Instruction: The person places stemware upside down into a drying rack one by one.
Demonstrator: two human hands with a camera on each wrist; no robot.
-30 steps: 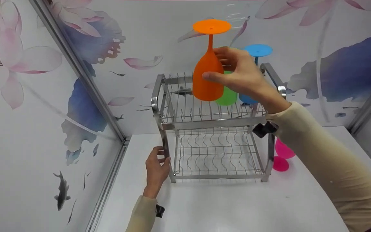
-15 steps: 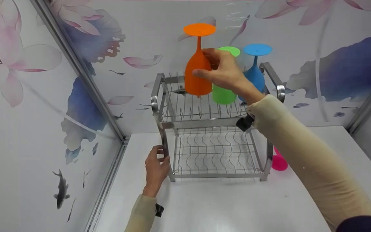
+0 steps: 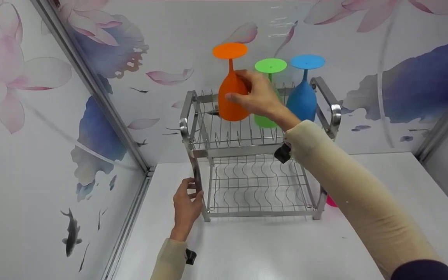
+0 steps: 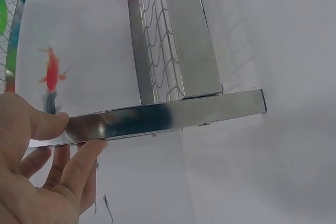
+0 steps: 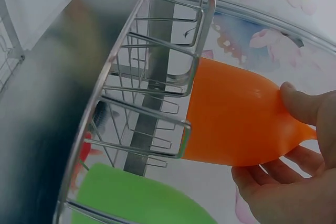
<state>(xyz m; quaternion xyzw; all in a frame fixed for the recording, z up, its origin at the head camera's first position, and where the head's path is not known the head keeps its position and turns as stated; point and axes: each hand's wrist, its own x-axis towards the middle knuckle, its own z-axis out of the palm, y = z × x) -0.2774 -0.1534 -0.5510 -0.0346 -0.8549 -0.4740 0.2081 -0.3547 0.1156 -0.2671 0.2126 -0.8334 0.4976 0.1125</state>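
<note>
My right hand (image 3: 262,96) holds an orange wine glass (image 3: 230,102) upside down, thumb on one side of the bowl and fingers on the other. The glass is at the left part of the upper tier of a metal dish rack (image 3: 257,149). In the right wrist view, its rim end lies by the wire dividers (image 5: 157,114); whether it touches them I cannot tell. A green wine glass (image 3: 270,66) and a blue wine glass (image 3: 302,100) stand inverted on that tier. My left hand (image 3: 187,208) grips the rack's left front post (image 4: 131,120) between thumb and fingers.
On the white table (image 3: 263,249), a pink object (image 3: 331,201) shows behind the rack's right post, mostly hidden by the right sleeve. The rack's lower tier (image 3: 259,186) has wavy wires. Flower-printed walls (image 3: 103,116) stand behind and at the sides.
My right hand has carried the orange wine glass leftward, then lowered it toward the upper tier. The green and blue wine glasses show more. My left hand stays on the post.
</note>
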